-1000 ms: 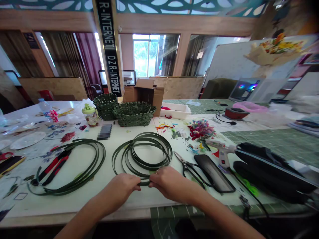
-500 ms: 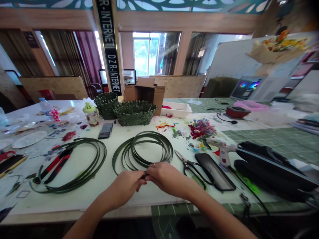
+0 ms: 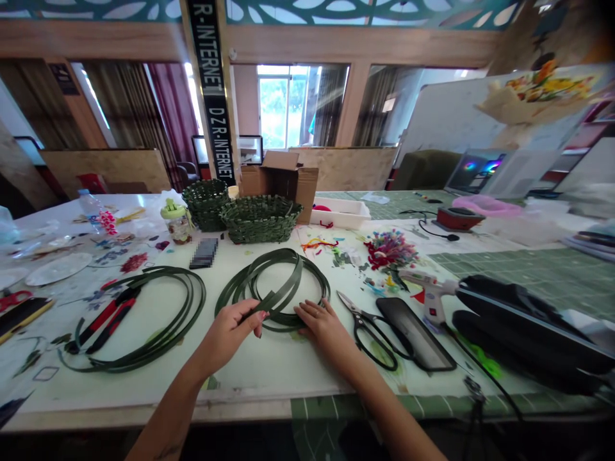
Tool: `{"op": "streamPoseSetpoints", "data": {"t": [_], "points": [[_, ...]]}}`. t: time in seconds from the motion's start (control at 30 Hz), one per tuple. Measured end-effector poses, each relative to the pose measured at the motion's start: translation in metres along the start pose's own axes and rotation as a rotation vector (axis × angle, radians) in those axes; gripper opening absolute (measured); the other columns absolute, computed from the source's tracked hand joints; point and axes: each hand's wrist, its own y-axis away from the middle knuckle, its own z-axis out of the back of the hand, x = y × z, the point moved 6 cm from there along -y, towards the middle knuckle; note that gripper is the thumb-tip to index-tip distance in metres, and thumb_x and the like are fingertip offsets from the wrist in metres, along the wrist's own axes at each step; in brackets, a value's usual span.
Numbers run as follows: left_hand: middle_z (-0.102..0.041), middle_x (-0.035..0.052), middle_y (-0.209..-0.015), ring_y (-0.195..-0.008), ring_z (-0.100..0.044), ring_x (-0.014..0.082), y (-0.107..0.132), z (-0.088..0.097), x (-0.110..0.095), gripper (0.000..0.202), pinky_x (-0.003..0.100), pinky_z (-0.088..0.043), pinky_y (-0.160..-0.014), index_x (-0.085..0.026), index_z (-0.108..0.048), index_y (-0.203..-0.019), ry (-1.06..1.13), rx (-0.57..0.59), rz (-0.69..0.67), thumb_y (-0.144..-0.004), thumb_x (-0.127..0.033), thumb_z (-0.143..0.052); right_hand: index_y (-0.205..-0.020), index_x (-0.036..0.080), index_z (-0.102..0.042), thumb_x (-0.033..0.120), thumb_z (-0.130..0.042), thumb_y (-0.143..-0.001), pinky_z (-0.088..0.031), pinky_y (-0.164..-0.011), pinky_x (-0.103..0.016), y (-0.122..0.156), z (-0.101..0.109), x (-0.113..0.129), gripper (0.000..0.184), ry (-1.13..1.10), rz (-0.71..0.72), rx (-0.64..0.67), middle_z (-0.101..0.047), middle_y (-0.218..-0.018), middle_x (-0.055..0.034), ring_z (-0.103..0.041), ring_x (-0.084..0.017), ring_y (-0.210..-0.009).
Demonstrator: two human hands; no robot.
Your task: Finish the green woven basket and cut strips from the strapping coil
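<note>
Springy green strapping (image 3: 284,276) is bowing, light but stiff, pinched along its edge by the left hand (image 3: 229,334) while the open right hand (image 3: 323,325) is pressing its coil flat.

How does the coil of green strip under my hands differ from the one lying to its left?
The coil under your hands is lifted at one strip, pinched by your left hand, with your right hand resting on it; the coil to its left lies flat, untouched. The coil to its left looks wider and looser than the coil under your hands. It also lies around a red-handled tool; the coil under your hands does not. Both are loops of dark green flat strip.
</note>
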Motion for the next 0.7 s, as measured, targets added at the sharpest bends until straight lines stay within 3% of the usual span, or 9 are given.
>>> {"op": "streamPoseSetpoints", "data": {"t": [0.17,0.3,0.4,0.43,0.53,0.6,0.7], "points": [[-0.052,-0.0014,-0.064,-0.061,-0.043,0.0119,0.001,-0.003,0.004,0.031,0.024,-0.032,-0.06,-0.017,-0.053,-0.067,0.022,-0.033,0.028,-0.087,-0.039,-0.045,-0.097,0.015,-0.064,0.019,-0.054,-0.087,-0.033,-0.099,-0.044,-0.035,-0.001,-0.002,0.014,0.067,-0.027,0.053,-0.068,-0.095,-0.0092,-0.059,-0.023,-0.101],[-0.05,-0.0024,-0.063,-0.057,-0.037,0.0105,0.001,0.004,0.006,0.029,0.024,-0.029,-0.056,-0.017,-0.051,-0.068,0.066,-0.076,0.051,-0.086,-0.039,-0.048,-0.107,0.015,-0.061,0.021,-0.057,-0.085,-0.034,-0.099,-0.036,-0.039,0.011,-0.006,0.023,0.095,-0.066,0.0,-0.062,-0.114,-0.0125,-0.052,-0.023,-0.113],[-0.051,-0.0028,-0.064,-0.059,-0.038,0.0104,0.003,0.009,0.009,0.025,0.024,-0.03,-0.058,-0.018,-0.049,-0.074,0.137,-0.076,0.07,-0.087,-0.039,-0.048,-0.104,0.011,-0.062,0.024,-0.049,-0.089,-0.043,-0.086,-0.037,-0.001,0.032,-0.025,0.023,0.154,-0.238,-0.086,-0.063,-0.109,-0.0172,-0.057,-0.028,-0.103],[-0.05,-0.003,-0.064,-0.06,-0.039,0.0105,0.004,0.01,0.011,0.024,0.024,-0.031,-0.059,-0.018,-0.048,-0.075,0.159,-0.066,0.069,-0.087,-0.039,-0.047,-0.097,0.012,-0.063,0.026,-0.047,-0.09,-0.045,-0.079,-0.037,0.02,0.041,-0.039,0.023,0.219,-0.398,-0.128,-0.065,-0.1,-0.0156,-0.06,-0.028,-0.096],[-0.046,-0.0041,-0.061,-0.062,-0.04,0.0111,0.006,0.006,0.016,0.024,0.025,-0.032,-0.063,-0.019,-0.044,-0.076,0.199,-0.017,0.061,-0.089,-0.04,-0.044,-0.088,0.011,-0.064,0.03,-0.05,-0.088,-0.045,-0.068,-0.037,0.079,0.049,-0.074,0.023,0.365,-0.674,-0.031,-0.066,-0.083,-0.015,-0.063,-0.029,-0.079],[-0.044,-0.0049,-0.059,-0.06,-0.039,0.0111,0.007,0.001,0.019,0.024,0.025,-0.032,-0.061,-0.02,-0.042,-0.077,0.199,0.002,0.079,-0.089,-0.041,-0.043,-0.086,0.011,-0.064,0.033,-0.054,-0.085,-0.045,-0.07,-0.036,0.101,0.045,-0.085,0.025,0.36,-0.692,0.041,-0.065,-0.083,-0.0147,-0.063,-0.029,-0.081],[-0.043,-0.0054,-0.057,-0.056,-0.037,0.0108,0.008,-0.003,0.022,0.026,0.025,-0.031,-0.057,-0.02,-0.041,-0.078,0.177,-0.02,0.108,-0.091,-0.042,-0.039,-0.092,0.01,-0.063,0.037,-0.055,-0.083,-0.044,-0.07,-0.034,0.107,0.036,-0.094,0.029,0.322,-0.687,0.05,-0.064,-0.091,-0.0158,-0.062,-0.029,-0.086]]}}
